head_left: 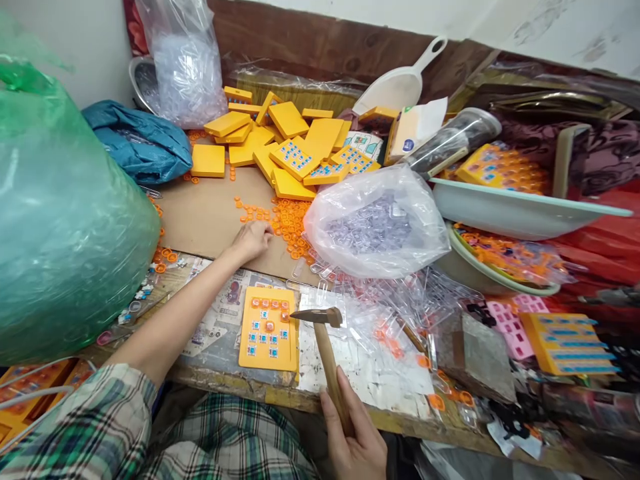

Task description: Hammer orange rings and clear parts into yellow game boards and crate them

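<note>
My right hand is wrapped round the wooden handle of a hammer, whose metal head hangs beside the right edge of a yellow plastic panel. Small blue-and-white switches sit on the panel, and orange clear-topped caps cover several of them, mainly along the top row. My left hand reaches to the left edge of a loose pile of orange caps. Its fingers are curled and pressed together; whatever is between the fingertips is hidden.
Yellow panels are heaped at the back. A white bag of clear pieces stands right of the caps, near a pale basin. A large green bag bulges at left; a grey block lies at right.
</note>
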`<action>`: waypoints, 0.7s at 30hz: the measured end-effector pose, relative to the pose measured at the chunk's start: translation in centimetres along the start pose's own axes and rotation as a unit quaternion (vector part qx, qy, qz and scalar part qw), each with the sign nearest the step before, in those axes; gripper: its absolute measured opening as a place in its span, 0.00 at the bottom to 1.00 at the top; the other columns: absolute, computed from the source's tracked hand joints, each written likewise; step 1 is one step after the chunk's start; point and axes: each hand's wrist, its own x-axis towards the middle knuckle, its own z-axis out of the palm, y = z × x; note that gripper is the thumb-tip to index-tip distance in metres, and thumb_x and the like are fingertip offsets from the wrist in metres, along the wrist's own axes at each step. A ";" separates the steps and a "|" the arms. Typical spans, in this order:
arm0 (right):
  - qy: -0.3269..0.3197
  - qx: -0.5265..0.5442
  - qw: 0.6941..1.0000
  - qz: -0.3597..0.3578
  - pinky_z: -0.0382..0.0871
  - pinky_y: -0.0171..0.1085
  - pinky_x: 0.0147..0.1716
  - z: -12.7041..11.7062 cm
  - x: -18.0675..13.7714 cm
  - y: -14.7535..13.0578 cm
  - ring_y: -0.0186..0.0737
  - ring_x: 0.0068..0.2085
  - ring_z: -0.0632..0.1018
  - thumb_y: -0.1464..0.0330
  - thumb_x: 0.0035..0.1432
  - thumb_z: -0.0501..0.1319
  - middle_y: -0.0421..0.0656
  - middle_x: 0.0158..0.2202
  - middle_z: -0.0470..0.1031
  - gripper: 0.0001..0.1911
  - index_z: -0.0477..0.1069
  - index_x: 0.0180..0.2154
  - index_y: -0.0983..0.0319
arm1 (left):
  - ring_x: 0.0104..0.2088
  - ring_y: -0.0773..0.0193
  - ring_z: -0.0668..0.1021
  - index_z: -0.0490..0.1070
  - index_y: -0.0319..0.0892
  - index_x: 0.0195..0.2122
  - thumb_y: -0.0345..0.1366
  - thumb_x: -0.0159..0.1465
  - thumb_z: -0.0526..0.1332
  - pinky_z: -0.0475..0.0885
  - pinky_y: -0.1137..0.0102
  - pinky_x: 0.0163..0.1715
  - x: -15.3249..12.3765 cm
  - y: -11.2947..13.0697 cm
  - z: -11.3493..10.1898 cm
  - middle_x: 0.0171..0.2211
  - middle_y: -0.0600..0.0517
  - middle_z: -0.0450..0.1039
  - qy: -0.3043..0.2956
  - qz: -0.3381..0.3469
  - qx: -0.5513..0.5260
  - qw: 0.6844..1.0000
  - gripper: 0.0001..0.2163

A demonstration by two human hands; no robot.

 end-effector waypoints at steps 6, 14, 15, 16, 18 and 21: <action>-0.017 -0.010 1.000 -0.020 0.76 0.39 0.45 -0.1 0.5 -0.3 0.46 0.46 0.79 0.70 0.58 0.61 0.46 0.51 0.76 0.22 0.70 0.55 0.61 | 0.41 0.58 0.75 0.76 0.38 0.35 0.27 0.61 0.54 0.70 0.66 0.43 -1.0 0.4 0.3 0.38 0.45 0.73 -0.016 0.009 0.014 1.000 0.10; 0.017 0.015 1.000 0.007 0.75 0.43 0.47 -0.1 -0.9 -0.4 0.48 0.45 0.80 0.70 0.57 0.63 0.46 0.49 0.77 0.22 0.70 0.54 0.61 | 0.41 0.61 0.74 0.64 0.37 0.55 0.26 0.62 0.54 0.70 0.67 0.46 -11.4 3.0 -2.7 0.41 0.46 0.71 -0.016 0.052 -0.064 0.996 0.19; 0.015 0.019 1.000 0.006 0.75 0.43 0.47 -0.2 -1.1 -0.5 0.48 0.45 0.80 0.70 0.56 0.63 0.45 0.49 0.77 0.23 0.70 0.55 0.60 | 0.41 0.61 0.74 0.61 0.38 0.56 0.27 0.63 0.53 0.70 0.67 0.46 -13.6 3.3 -3.1 0.41 0.46 0.71 -0.017 0.060 -0.095 0.994 0.19; 0.007 0.023 1.000 0.001 0.75 0.42 0.46 -0.3 -1.2 -0.6 0.47 0.45 0.80 0.71 0.56 0.63 0.45 0.50 0.77 0.23 0.69 0.55 0.59 | 0.42 0.61 0.73 0.59 0.39 0.58 0.28 0.64 0.53 0.71 0.67 0.46 -15.6 3.5 -3.4 0.41 0.47 0.71 -0.025 0.068 -0.116 0.991 0.20; -0.019 0.035 0.999 -0.024 0.76 0.41 0.45 -0.5 -1.2 -1.2 0.46 0.46 0.79 0.74 0.56 0.63 0.42 0.50 0.76 0.25 0.68 0.56 0.55 | 0.43 0.61 0.73 0.55 0.42 0.60 0.29 0.65 0.52 0.71 0.65 0.46 -18.8 3.7 -3.5 0.42 0.47 0.71 -0.047 0.069 -0.139 0.987 0.22; -0.042 0.047 0.996 -0.067 0.76 0.41 0.44 -0.9 -0.6 -2.6 0.44 0.44 0.80 0.77 0.56 0.62 0.40 0.48 0.77 0.28 0.66 0.57 0.51 | 0.43 0.60 0.73 0.51 0.44 0.62 0.28 0.65 0.51 0.72 0.63 0.46 -20.8 3.5 -2.7 0.42 0.47 0.71 -0.058 0.060 -0.139 0.987 0.24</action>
